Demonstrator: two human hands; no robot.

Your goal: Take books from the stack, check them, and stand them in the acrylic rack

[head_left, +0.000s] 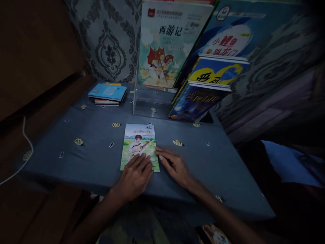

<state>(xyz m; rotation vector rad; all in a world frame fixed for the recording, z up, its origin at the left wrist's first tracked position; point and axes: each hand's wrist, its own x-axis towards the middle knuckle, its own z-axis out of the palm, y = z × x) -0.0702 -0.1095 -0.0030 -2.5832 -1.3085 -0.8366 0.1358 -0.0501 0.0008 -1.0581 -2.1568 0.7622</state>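
Blue cloth covers the counter [203, 159], and your book [139, 145] lies flat on it, cover up, near the front edge. Your left hand [135, 174] rests palm down on the book's lower part, fingers spread flat, gripping nothing. Your right hand [175, 166] lies just right of the book, fingertips touching its right edge, fingers loosely stretched and holding nothing.

Behind the book stands a clear holder [149, 101] with a tall picture book [167, 44] upright in it. Right of the holder, several books [210, 81] lean in a tilted row. Behind and left of your book sits a small flat stack [108, 93] with a blue cover on top. Open cloth lies left and right of the book, and the counter's front edge runs just below your wrists. A white cable [25, 149] hangs off the left edge.
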